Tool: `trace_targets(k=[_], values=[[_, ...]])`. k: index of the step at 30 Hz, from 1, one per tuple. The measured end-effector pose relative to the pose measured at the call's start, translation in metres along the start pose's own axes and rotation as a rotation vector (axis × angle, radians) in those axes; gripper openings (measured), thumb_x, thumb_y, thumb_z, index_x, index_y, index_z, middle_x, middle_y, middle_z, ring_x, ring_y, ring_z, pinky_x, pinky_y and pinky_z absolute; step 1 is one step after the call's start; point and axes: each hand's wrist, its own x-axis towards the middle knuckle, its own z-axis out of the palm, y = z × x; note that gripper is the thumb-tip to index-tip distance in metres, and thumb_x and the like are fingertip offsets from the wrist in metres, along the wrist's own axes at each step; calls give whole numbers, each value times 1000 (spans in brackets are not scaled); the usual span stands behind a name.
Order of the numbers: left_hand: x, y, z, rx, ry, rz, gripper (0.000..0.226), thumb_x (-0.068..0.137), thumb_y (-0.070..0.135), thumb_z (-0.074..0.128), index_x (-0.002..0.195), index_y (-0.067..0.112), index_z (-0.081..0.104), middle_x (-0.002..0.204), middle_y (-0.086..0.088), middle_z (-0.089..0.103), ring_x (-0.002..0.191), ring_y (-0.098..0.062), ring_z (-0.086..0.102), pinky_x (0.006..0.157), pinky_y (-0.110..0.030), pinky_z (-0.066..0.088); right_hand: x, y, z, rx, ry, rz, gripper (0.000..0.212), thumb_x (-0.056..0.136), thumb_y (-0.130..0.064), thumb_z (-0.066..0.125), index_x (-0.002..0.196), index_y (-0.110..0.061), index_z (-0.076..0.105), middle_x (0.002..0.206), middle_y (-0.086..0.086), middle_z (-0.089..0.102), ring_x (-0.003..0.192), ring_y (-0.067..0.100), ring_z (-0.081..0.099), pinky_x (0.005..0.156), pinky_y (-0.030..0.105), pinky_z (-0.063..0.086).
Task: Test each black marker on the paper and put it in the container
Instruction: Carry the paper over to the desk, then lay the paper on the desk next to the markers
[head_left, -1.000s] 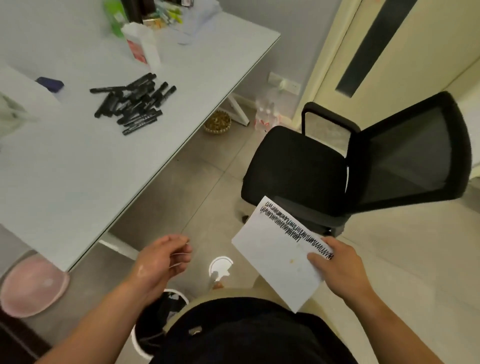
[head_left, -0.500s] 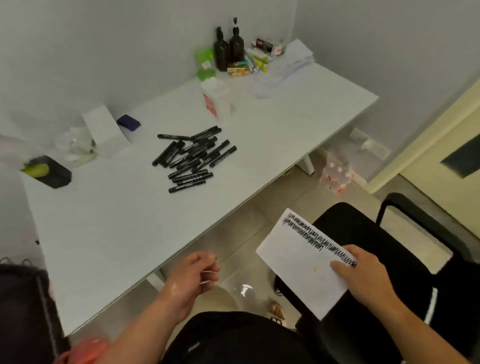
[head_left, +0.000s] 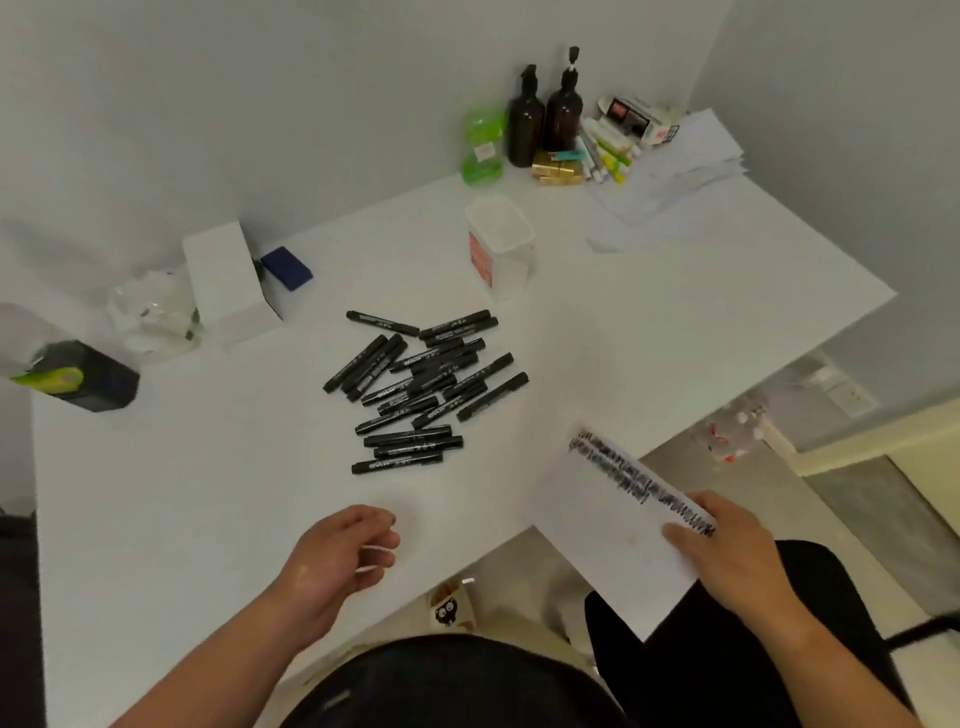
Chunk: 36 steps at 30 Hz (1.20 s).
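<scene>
Markers (head_left: 410, 391) at twelve o'clock look light, stiff: pinch mid-barrel; left hand (head_left: 332, 561) slack, empty; right hand (head_left: 727, 556) pinches limp paper (head_left: 602, 519)

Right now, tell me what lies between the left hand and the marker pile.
Only bare white table: in the head view nothing sits between the left hand and the marker pile. The right hand holds the paper.

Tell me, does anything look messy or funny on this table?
Yes. The black markers lie in a jumbled pile on the table, crossing and pointing every way. The stack of papers in the far corner is fanned out unevenly. The scribbles on the paper in the right hand look like pen tests.
</scene>
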Motion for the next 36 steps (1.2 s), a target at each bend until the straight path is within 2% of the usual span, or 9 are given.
trace_targets(k=[6,8,11,14,17,20,25,30,36], values=[[37,49,25,-35,-66,9,15,93,23,69,102,12,73,86,-8,75,71,-19,68,66,-33,54,51,-36,-36,-41,33,-1,22,90,-17,77,109,-24,69,96,-4,74,77,10,69,59,24,47],[46,57,34,-69,-68,-5,15,93,24,69,102,13,73,86,-8,75,71,-19,68,66,-33,54,78,-55,-54,-89,43,-39,20,89,-17,77,106,-24,69,94,-3,74,78,13,69,62,27,48],[56,61,47,-119,-52,-35,14,93,23,68,100,13,74,87,-9,75,71,-19,68,65,-33,54,128,-85,-79,-204,11,-116,19,87,-18,78,101,-28,69,87,-10,72,74,8,67,58,25,43],[64,65,64,-164,-26,-39,12,94,22,67,91,17,77,87,-10,75,71,-19,68,65,-33,54,189,-113,-94,-329,-123,-194,20,85,-17,79,100,-28,70,84,-8,73,74,14,68,61,28,44],[78,75,88,-195,21,-40,12,94,22,67,88,21,77,88,-9,75,71,-18,67,65,-32,53,258,-137,-89,-447,-327,-285,23,83,-17,79,95,-34,70,86,-9,74,75,8,68,57,15,44],[94,80,124,-260,141,-76,11,93,22,68,89,16,76,87,-9,74,71,-19,66,67,-33,51,323,-155,-63,-540,-467,-431,28,83,-17,78,105,-32,71,96,-5,73,78,8,65,60,9,41],[100,82,194,-381,368,-165,15,95,20,65,100,8,72,88,-11,74,73,-22,67,70,-35,53,373,-155,-26,-584,-561,-687,40,83,-17,77,123,-21,69,107,5,68,98,26,66,87,34,49],[104,83,234,-367,411,-172,13,94,20,65,98,10,73,89,-11,75,74,-21,67,74,-37,53,386,-124,-17,-619,-531,-747,53,83,-27,79,133,-24,62,125,1,55,101,26,67,86,40,55],[107,67,239,-311,463,-134,10,93,21,65,92,16,74,86,-7,75,76,-22,69,73,-35,55,380,-102,-15,-551,-386,-778,54,79,-26,85,129,-24,65,130,-2,51,101,21,65,75,34,53]])
